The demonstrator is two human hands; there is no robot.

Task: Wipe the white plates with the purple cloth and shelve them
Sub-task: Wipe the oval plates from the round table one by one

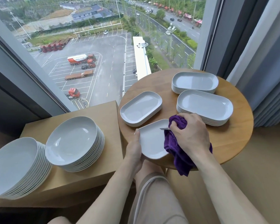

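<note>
Gripping the near edge of a white plate point(152, 143) at lower centre of the frame, the left hand point(134, 152) tilts it so the right hand point(191, 135), bunching the purple cloth point(176, 143), can rub its face; the plate seems lifted off the round table point(233, 139).

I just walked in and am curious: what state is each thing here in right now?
Held plate: tilted, mid-wipe.
Cloth: bunched, pressed on held plate.
Left hand: grips plate's edge.
Right hand: grips cloth.
Oval stacks: three, resting on round table.
Round stacks: two, on the low cabinet.
</note>
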